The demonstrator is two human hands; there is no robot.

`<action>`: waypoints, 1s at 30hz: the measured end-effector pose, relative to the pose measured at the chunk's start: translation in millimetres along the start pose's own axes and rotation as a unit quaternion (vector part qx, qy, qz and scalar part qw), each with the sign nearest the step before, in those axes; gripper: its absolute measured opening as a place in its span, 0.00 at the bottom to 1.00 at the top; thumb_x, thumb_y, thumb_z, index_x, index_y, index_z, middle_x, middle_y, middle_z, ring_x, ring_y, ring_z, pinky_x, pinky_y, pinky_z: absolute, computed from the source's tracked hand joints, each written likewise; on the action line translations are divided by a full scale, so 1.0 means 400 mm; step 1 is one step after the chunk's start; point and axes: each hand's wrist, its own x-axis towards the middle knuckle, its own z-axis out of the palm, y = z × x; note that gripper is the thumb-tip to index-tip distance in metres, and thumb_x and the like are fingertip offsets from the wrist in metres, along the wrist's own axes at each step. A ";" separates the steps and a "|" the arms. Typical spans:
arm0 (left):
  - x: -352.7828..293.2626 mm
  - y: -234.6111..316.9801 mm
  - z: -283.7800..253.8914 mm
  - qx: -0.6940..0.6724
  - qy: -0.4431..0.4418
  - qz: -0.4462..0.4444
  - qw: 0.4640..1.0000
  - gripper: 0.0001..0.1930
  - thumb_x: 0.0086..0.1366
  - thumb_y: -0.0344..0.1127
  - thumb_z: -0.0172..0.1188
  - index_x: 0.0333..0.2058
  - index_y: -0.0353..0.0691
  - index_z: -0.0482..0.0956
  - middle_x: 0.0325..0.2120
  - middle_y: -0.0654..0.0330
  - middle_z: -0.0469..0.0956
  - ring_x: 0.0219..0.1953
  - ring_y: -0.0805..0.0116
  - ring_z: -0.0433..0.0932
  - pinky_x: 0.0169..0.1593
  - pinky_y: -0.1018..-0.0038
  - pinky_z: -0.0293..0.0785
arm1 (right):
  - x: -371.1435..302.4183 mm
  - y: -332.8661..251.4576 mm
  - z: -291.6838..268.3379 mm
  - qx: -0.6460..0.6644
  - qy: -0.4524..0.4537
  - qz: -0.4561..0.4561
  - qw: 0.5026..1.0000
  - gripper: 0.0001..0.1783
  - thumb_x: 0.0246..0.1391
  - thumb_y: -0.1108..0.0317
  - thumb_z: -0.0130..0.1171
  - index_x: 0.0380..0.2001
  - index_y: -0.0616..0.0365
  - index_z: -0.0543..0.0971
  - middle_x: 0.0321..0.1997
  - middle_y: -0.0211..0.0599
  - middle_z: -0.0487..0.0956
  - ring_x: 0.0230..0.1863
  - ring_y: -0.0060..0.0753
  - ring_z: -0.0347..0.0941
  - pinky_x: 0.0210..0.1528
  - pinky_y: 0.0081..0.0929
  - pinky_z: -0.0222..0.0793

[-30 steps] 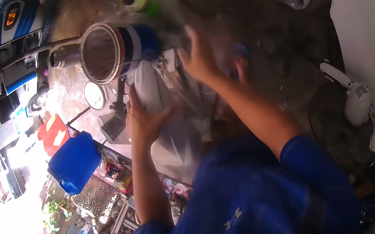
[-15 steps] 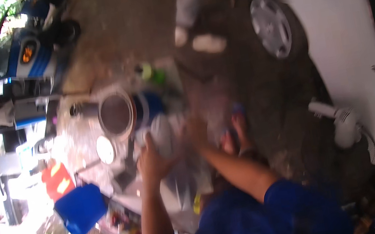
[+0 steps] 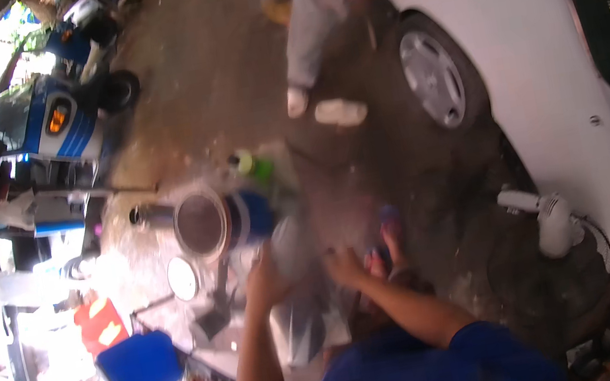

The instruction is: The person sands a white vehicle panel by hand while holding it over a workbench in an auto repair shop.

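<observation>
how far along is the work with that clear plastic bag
Done: nothing looks finished. In hand: both hands, left hand and right hand, grip the crumpled clear plastic bag, held upright between them near the blue round drum with an open top. The picture is blurred, so the bag's contents cannot be told. Left: the bag is not yet set down or let go.

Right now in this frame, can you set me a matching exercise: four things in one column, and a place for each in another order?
Things:
1. blue plastic jerrycan
2. white car
3. green-capped bottle
4. round blue drum

Places:
A. right side
B. lower left
C. just above the drum
D. centre, above the left hand

Pairs: 1-B, 2-A, 3-C, 4-D
</observation>
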 end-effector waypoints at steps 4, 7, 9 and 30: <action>0.076 0.103 0.087 0.012 -0.053 0.043 0.998 0.67 0.40 0.59 0.81 0.76 0.43 0.55 0.55 0.33 0.79 0.60 0.36 0.77 0.63 0.52 0.73 | -0.045 0.114 -0.131 0.041 0.081 -0.081 0.992 0.21 0.68 0.64 0.53 0.56 0.68 0.77 0.54 0.58 0.83 0.59 0.54 0.79 0.65 0.42 0.70; 0.046 0.132 0.095 0.042 -0.043 0.020 0.998 0.63 0.42 0.57 0.80 0.75 0.43 0.56 0.57 0.34 0.78 0.58 0.34 0.78 0.61 0.50 0.75 | -0.051 0.080 -0.156 0.040 0.114 -0.107 0.987 0.18 0.69 0.64 0.54 0.53 0.68 0.79 0.49 0.52 0.84 0.54 0.46 0.81 0.59 0.38 0.73; 0.034 0.153 0.098 0.052 -0.025 0.011 0.998 0.61 0.44 0.57 0.79 0.74 0.41 0.58 0.57 0.34 0.77 0.58 0.34 0.78 0.60 0.50 0.75 | -0.066 0.032 -0.176 0.160 0.064 0.095 0.980 0.16 0.67 0.63 0.57 0.48 0.68 0.80 0.44 0.47 0.83 0.48 0.37 0.79 0.52 0.32 0.73; -0.119 0.025 0.121 0.062 0.084 0.080 0.991 0.52 0.57 0.56 0.75 0.73 0.39 0.60 0.62 0.39 0.73 0.62 0.35 0.74 0.62 0.47 0.74 | -0.090 0.091 0.087 0.317 0.127 0.042 0.939 0.19 0.61 0.61 0.70 0.45 0.65 0.77 0.39 0.44 0.82 0.44 0.37 0.80 0.49 0.38 0.74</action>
